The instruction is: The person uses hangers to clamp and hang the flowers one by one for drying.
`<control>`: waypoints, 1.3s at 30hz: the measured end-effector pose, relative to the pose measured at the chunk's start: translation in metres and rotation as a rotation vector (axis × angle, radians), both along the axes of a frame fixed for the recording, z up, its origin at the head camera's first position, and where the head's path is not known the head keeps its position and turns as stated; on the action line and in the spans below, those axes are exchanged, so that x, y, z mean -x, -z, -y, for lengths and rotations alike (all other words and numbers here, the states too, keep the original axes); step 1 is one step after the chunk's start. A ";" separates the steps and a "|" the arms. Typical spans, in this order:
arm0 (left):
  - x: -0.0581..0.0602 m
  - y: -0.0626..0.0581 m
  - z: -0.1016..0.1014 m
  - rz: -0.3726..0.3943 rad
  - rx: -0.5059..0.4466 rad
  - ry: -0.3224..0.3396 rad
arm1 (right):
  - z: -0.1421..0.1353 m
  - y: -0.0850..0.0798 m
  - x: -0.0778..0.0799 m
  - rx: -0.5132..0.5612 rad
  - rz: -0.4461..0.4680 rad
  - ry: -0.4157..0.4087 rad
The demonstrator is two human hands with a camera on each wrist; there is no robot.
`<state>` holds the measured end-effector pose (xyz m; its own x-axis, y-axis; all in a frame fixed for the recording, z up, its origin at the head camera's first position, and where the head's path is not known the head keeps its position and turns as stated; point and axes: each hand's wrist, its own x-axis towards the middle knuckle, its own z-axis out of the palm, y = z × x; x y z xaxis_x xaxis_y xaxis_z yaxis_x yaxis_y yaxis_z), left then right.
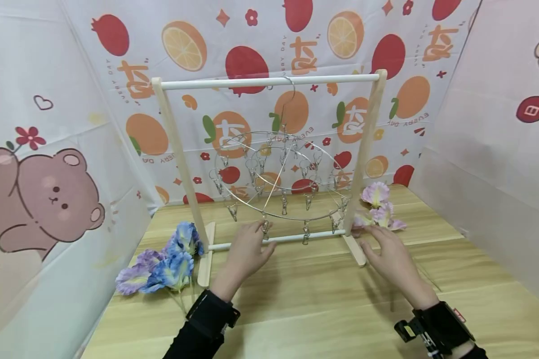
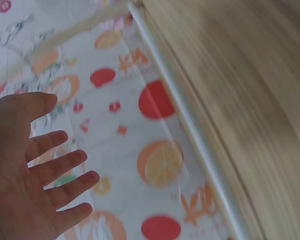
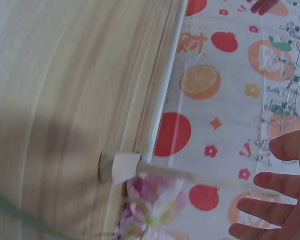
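A round metal clip hanger [image 1: 277,180] with several dangling clips [image 1: 284,204] hangs by its hook from the white top bar [image 1: 224,83] of a wooden rack [image 1: 176,134]. My left hand [image 1: 244,252] is near the lower bar [image 1: 287,239], overlapping a low clip in the head view. In the left wrist view that hand [image 2: 25,170] has its fingers spread and holds nothing. To the right of the rack, my right hand [image 1: 393,262] reaches forward beside the right foot [image 1: 355,250]. Its fingers [image 3: 265,212] are spread and hold nothing in the right wrist view.
Blue and purple artificial flowers [image 1: 172,269] lie by the rack's left foot [image 1: 205,267]. Pink-purple ones [image 1: 382,212] lie behind my right hand. The wooden table [image 1: 305,314] ends at a fruit-print cloth [image 1: 260,30] at the back, with cloth walls on both sides.
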<state>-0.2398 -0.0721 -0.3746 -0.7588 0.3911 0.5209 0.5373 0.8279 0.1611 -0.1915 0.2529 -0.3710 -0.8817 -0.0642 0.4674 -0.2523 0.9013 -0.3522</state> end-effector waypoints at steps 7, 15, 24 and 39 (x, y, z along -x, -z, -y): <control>0.009 0.014 -0.048 0.028 0.033 0.070 | -0.022 0.005 -0.004 0.025 0.057 0.045; 0.017 0.018 -0.109 0.029 0.099 0.166 | -0.053 0.012 -0.007 0.034 0.130 0.120; 0.018 0.022 -0.187 0.096 0.150 0.268 | -0.086 0.029 -0.010 0.063 0.306 0.179; 0.022 0.039 -0.288 0.030 0.362 0.360 | -0.119 0.053 -0.009 0.125 0.453 0.244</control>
